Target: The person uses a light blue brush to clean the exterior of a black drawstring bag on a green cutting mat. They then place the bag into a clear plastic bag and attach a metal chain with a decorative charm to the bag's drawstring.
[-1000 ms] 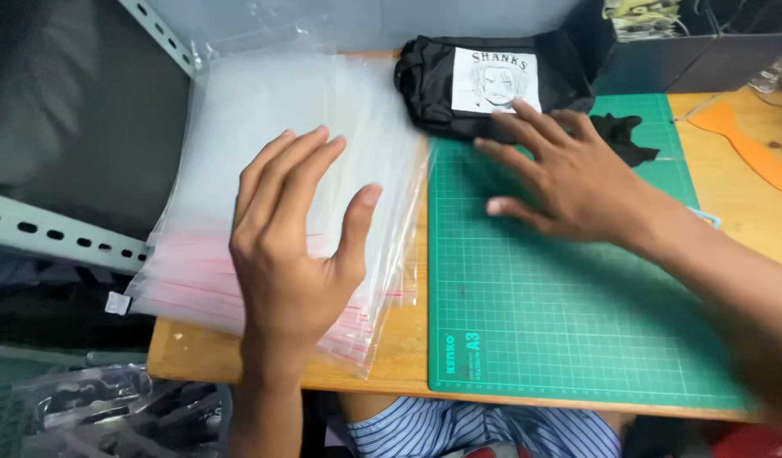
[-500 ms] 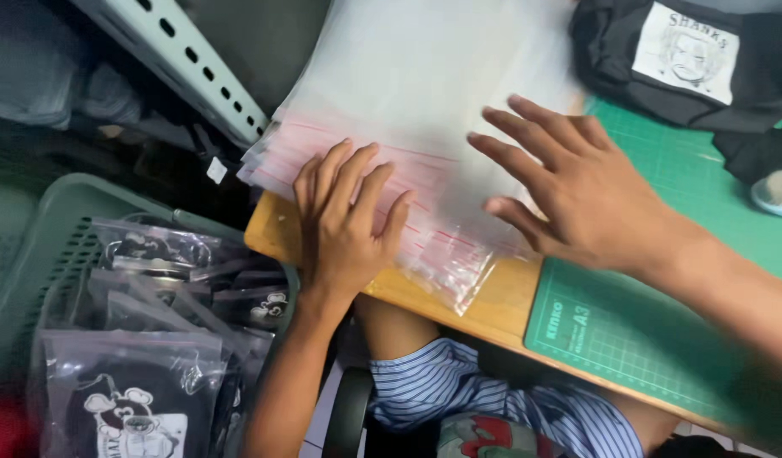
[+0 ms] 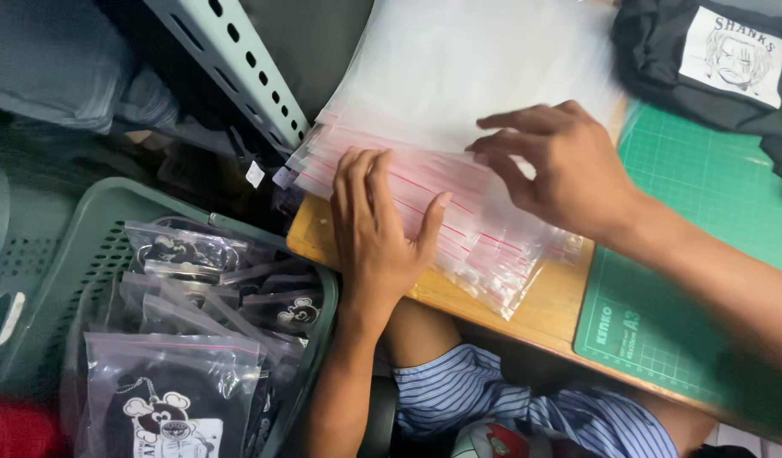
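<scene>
Clear plastic zip bags with thin red seal strips (image 3: 459,161) lie in a thick fanned stack on the wooden surface (image 3: 535,309), their sealed ends hanging slightly over its near edge. The left hand (image 3: 378,225) rests flat on the lower left part of the stack, fingers (image 3: 357,182) straight and close together, thumb spread to the side, gripping nothing. The right hand (image 3: 556,174) sits on the stack just beside it, fingers (image 3: 514,123) curled, their tips pressing on the top bags; whether they pinch a bag I cannot tell. Right of the stack lies a green gridded cutting mat (image 3: 705,254), with a folded black garment bearing a white printed patch (image 3: 705,64) at its far end. Below the surface's left corner stands a green plastic basket (image 3: 86,229) holding bagged black garments (image 3: 175,399).
</scene>
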